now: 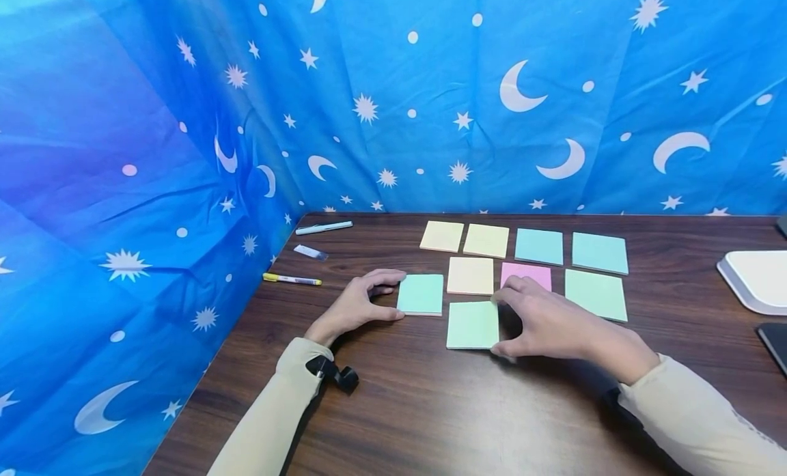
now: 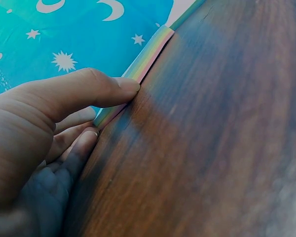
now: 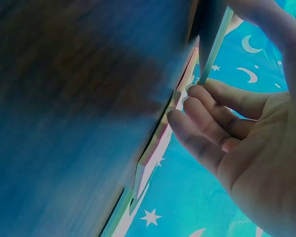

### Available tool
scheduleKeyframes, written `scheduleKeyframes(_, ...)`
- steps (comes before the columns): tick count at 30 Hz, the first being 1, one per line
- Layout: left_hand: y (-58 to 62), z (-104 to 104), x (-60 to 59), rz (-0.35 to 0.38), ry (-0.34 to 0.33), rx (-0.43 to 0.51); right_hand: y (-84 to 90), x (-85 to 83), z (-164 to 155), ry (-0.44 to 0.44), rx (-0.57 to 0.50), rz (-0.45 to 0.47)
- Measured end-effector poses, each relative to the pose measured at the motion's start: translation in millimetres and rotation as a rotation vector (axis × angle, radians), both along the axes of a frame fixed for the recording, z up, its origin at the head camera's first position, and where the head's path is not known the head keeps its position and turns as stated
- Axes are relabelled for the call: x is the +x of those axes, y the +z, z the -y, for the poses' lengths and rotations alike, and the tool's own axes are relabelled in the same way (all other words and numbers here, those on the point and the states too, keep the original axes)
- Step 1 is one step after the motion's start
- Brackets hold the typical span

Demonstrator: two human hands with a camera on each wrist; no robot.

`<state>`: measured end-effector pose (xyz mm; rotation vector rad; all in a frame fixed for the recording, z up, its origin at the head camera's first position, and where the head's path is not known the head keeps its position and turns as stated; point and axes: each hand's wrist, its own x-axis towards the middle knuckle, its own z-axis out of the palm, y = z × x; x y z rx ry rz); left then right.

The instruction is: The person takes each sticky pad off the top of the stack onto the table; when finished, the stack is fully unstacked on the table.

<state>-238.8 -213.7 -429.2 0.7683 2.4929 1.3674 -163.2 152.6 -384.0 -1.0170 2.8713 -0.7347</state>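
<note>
My left hand (image 1: 363, 302) holds a mint-green sticky note pad (image 1: 421, 295) by its left side, thumb at the near corner and fingers at the far one. In the left wrist view, that pad's edge (image 2: 153, 52) shows coloured layers and lies on the table. My right hand (image 1: 547, 319) pinches a light green sticky note pad (image 1: 472, 326) by its right side. The right wrist view shows this pad (image 3: 217, 44) raised off the tabletop between thumb and index finger. Just behind it lie a pale yellow pad (image 1: 470, 276) and a pink pad (image 1: 527, 275), partly covered by the right hand.
Two yellow pads (image 1: 441, 236) and two blue pads (image 1: 539, 246) form the back row; another green pad (image 1: 595, 295) lies right. A pen (image 1: 324, 227), a small clear item (image 1: 311, 252) and a yellow-capped marker (image 1: 292, 279) lie left. A white-topped object (image 1: 756, 278) stands far right.
</note>
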Motion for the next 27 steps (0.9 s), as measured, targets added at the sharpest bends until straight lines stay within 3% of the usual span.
scheduleKeyframes(19, -1.8, -0.2, 0.3, -0.011, -0.001, 0.01, -3.3, -0.6, 4.1, -0.018, 0.075, 0.039)
scheduleKeyframes(27, -0.8, -0.7, -0.3, -0.014, 0.0, 0.009, 5.6, -7.8, 6.4, -0.002, 0.026, 0.016)
